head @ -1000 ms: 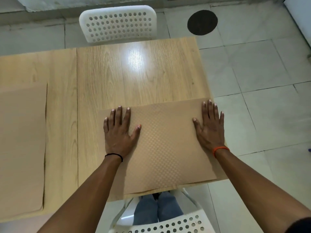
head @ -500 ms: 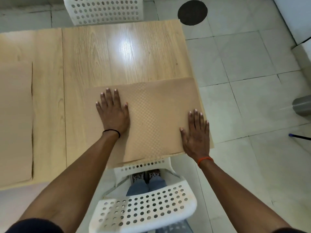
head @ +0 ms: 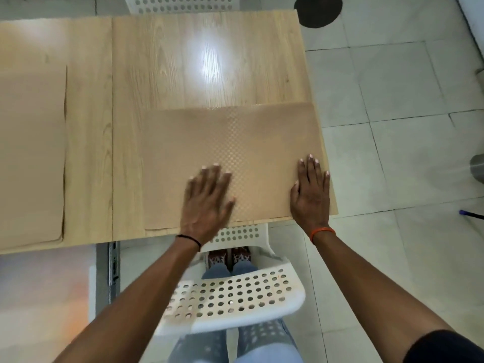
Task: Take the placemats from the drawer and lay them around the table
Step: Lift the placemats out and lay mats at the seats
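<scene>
A: Where is the mat (head: 235,142)?

B: Flat on the surface (head: 209,61), at its near right corner. Its near edge runs right along the surface's front edge, its right edge almost at the right edge. A fine checked weave shows across the middle.

A: How do you think it handles?

B: Thin and light, I'd say, and limp rather than stiff, since it lies dead flat with no curl. The weave probably gives some grip, but on smooth wood grain a light sheet like this likely slides with little push.

A: So where would you take hold?

B: To shift it, flat palms on top, pressing down and dragging. To lift it, pinch a near corner or the near edge, where it meets the surface's rim and a finger can get under.

A: And the hands?

B: Both rest on it, holding nothing. The left hand (head: 207,203) is spread near the middle of the near edge, blurred, so I can't tell how hard it presses. The right hand (head: 311,192) lies flat on the near right corner, fingers straight and close together.

A: Anything else around?

B: A second mat (head: 31,153) lies well apart to the left on the same surface. A white perforated chair (head: 235,297) stands just under the near edge, another chair (head: 183,2) at the far side. Grey tiled floor (head: 392,153) to the right.
</scene>
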